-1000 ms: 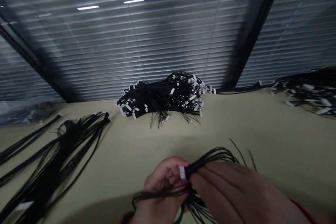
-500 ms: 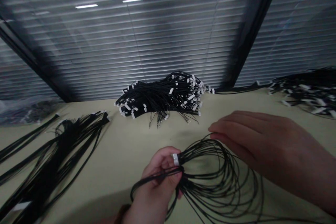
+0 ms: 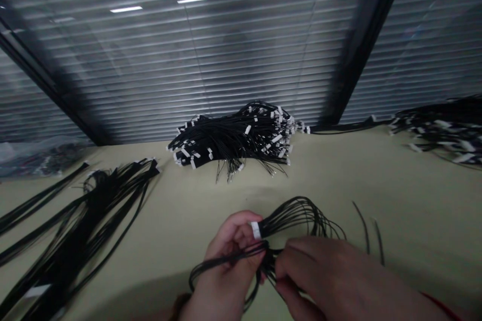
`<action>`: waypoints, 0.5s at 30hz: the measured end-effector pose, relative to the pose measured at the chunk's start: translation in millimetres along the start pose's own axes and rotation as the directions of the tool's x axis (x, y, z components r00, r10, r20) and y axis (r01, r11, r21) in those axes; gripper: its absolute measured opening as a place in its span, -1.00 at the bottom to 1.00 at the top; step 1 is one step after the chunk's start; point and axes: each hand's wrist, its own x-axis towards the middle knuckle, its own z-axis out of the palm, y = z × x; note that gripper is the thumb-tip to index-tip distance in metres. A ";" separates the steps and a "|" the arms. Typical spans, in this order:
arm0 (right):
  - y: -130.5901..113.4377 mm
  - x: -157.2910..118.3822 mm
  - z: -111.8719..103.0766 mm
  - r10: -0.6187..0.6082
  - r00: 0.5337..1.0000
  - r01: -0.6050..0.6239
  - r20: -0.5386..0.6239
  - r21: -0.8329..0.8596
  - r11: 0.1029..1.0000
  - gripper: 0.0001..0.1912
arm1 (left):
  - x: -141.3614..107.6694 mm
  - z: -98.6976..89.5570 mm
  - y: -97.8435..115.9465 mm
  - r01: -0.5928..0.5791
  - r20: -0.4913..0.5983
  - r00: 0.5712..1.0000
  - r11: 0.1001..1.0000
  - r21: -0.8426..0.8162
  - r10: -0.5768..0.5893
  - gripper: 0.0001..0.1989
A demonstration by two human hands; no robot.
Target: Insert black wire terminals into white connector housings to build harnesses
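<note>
A looped bundle of thin black wires [image 3: 301, 208] is gripped in my left hand [image 3: 226, 271] at the lower middle. Its white connector [image 3: 256, 230] shows at my left fingertips, and a black loop hangs over the back of that hand. My right hand [image 3: 320, 276] is closed at the gathered part of the bundle, just right of my left thumb. Its fingertips appear to pinch the wires there, though the hand itself covers part of the loops. Two loose wire ends [image 3: 365, 225] stick up behind the right hand.
A pile of black cables with white connectors [image 3: 233, 135] lies at the back against the window blinds [image 3: 241, 50]. Long black cables [image 3: 79, 230] spread over the table [image 3: 181, 195] at left, near a clear plastic bag [image 3: 45, 158]. More cables [image 3: 448, 130] lie at far right.
My right hand has moved down and left from the outer edge of the loops to the gathered part beside my left thumb. My left hand keeps its hold, nearly in place.
</note>
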 end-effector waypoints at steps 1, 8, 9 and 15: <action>0.1 0.2 0.3 0.008 1.000 -0.008 -0.011 -0.002 1.000 -0.85 | 0.1 0.2 -0.3 -0.002 0.000 1.000 1.000 -0.006 0.002 -0.81; -1.4 -4.6 -2.2 0.179 0.983 -0.183 0.041 0.162 0.970 -0.83 | 0.7 -2.8 -4.5 0.005 0.023 1.000 1.000 0.008 -0.005 -0.79; -0.4 -3.4 -4.1 0.210 0.975 -0.219 0.067 0.181 0.959 -0.83 | 0.9 -2.7 -4.3 0.004 0.035 0.999 1.000 0.007 -0.004 -0.79; 24.0 13.3 -43.2 0.138 0.854 -0.399 0.502 0.462 0.792 -0.71 | 4.4 -1.9 -6.3 0.039 0.028 0.999 0.998 0.039 -0.040 -0.82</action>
